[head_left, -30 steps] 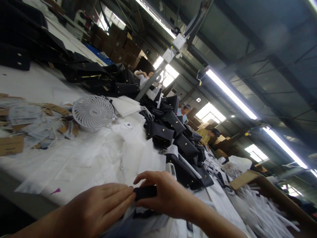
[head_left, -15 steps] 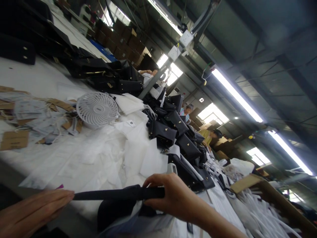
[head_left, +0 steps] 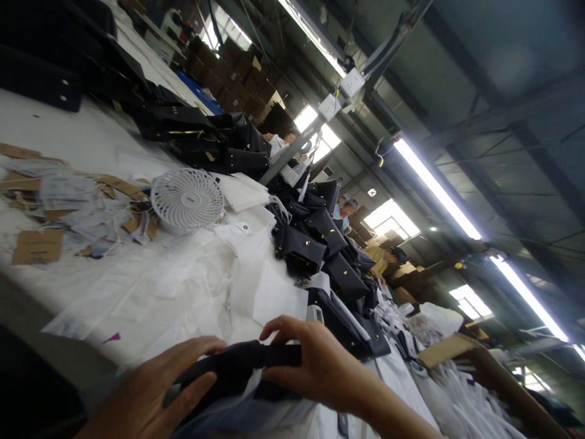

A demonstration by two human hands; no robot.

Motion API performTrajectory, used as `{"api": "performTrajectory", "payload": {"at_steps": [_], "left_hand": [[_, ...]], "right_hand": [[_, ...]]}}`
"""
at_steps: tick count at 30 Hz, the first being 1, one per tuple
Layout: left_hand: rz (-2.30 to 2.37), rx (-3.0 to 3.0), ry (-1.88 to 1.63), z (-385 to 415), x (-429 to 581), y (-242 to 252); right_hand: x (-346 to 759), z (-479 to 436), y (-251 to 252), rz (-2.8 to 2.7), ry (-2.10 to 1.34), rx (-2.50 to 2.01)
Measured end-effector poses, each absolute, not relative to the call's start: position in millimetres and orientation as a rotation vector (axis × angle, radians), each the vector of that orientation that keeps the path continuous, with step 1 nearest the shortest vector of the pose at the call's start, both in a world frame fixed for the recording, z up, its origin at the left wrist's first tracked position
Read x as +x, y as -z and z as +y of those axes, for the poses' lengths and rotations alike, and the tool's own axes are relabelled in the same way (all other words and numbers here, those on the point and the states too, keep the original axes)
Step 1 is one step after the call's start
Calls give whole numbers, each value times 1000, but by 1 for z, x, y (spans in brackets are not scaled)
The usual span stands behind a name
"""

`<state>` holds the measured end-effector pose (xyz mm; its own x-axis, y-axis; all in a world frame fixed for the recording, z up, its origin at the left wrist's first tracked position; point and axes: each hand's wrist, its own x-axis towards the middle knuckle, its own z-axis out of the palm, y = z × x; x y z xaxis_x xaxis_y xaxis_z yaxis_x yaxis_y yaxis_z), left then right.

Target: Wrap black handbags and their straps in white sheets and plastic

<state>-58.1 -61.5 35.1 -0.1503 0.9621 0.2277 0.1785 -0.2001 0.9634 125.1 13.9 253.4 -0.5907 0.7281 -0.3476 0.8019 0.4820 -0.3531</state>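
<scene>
Low in the view, a flat black strap (head_left: 281, 355) lies across a dark bundle that looks like a black bag (head_left: 228, 381). My right hand (head_left: 320, 363) grips the strap's right end between thumb and fingers. On the other side, my left hand (head_left: 164, 384) curls its fingers and thumb around the left part of the same black strap. Pale, see-through wrapping (head_left: 260, 414) hangs below, blurred. The lower part of the bundle is hidden by my hands and the frame's edge.
White sheets and clear bags (head_left: 187, 280) cover the near table. A white fan (head_left: 187, 198) stands by loose paper tags (head_left: 77, 207). Black handbags (head_left: 342, 271) are heaped beyond. A cardboard box (head_left: 503, 378) of white strips is at right. Several people work farther back.
My left hand has moved right, from lying straight along the strap's far left end to curling around it near the bundle. My right hand keeps its grip.
</scene>
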Motion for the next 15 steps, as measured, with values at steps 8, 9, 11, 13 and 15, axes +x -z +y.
{"api": "performTrajectory", "payload": {"at_steps": [8,9,11,13,15], "left_hand": [[934,1289,-991,-18,-58,-67],[856,1240,-958,-16,-60,-65],[744,1134,-915,-15,-64,-64],[702,1056,-897,-15,-66,-65],[704,1030,-876,-14,-68,-66]], "right_hand": [[128,26,-252,2514,720,1292],[129,27,-251,2500,711,1287],[129,29,-250,2481,687,1268],[128,30,-251,2478,660,1250],[126,31,-252,2471,637,1248]]}}
